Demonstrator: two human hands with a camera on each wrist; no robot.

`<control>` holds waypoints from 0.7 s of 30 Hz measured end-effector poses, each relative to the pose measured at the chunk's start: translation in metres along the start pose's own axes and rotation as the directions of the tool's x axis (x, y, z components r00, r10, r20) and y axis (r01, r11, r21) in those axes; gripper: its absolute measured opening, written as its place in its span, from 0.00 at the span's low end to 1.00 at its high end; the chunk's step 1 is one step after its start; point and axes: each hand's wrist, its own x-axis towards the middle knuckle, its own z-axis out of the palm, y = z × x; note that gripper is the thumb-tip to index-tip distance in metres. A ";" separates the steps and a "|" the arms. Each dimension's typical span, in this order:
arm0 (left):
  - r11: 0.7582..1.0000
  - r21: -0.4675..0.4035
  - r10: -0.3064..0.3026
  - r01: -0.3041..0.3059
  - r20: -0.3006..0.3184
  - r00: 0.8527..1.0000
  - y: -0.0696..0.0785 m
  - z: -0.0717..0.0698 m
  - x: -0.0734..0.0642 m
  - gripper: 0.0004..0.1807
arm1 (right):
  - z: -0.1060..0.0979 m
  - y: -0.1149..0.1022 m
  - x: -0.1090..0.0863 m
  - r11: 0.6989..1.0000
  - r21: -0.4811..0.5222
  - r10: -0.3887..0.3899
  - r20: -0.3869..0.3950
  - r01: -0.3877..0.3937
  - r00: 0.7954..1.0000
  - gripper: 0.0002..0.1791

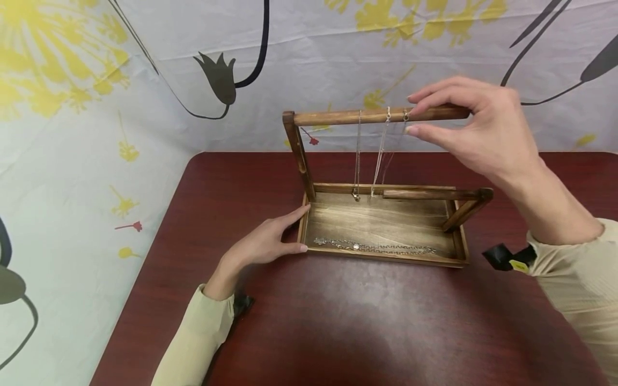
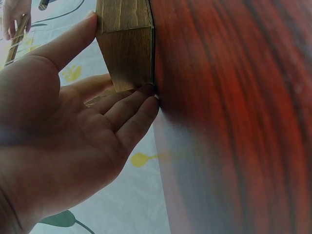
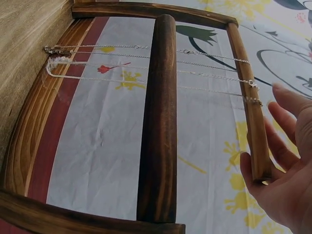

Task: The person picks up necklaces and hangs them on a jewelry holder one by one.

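A wooden necklace stand [image 1: 458, 257] has a tray base, an upper bar [image 1: 328, 118] and a lower bar [image 1: 429, 194]. Thin chain necklaces [image 1: 358, 150] hang over the upper bar. At its right part, my right hand [image 1: 492, 126] has thumb and fingers spread to either side of the bar, fingertips close by the rightmost necklace's clasp [image 1: 405, 114]. In the right wrist view the upper bar [image 3: 256, 141] passes between its digits. My left hand [image 1: 265, 238] rests its straight fingers and thumb against the tray's left end [image 2: 129, 58].
Along the tray's front lies a silver chain [image 1: 386, 249] with small charms. The stand is on a dark red wooden table [image 1: 338, 316], before a white cloth [image 1: 299, 64] printed with flowers. Dark straps [image 1: 497, 257] show at both wrists.
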 end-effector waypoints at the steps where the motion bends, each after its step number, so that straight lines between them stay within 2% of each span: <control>1: 1.000 0.000 -0.001 0.001 0.000 1.000 0.000 0.000 0.000 0.48 | 0.000 0.000 0.000 1.000 -0.005 -0.002 -0.001 0.002 1.000 0.08; 9: 1.000 -0.001 0.003 -0.003 -0.002 1.000 0.000 0.000 -0.001 0.48 | -0.001 0.003 -0.002 1.000 -0.015 -0.021 -0.010 0.021 1.000 0.08; 17: 1.000 -0.005 0.009 -0.009 0.002 1.000 0.001 0.000 -0.001 0.48 | -0.004 0.008 -0.007 0.999 0.049 -0.020 -0.037 0.022 0.999 0.07; 21: 1.000 -0.002 0.007 -0.007 0.003 1.000 0.001 -0.001 -0.001 0.48 | -0.005 0.010 -0.008 0.999 0.046 -0.027 -0.037 0.029 0.999 0.08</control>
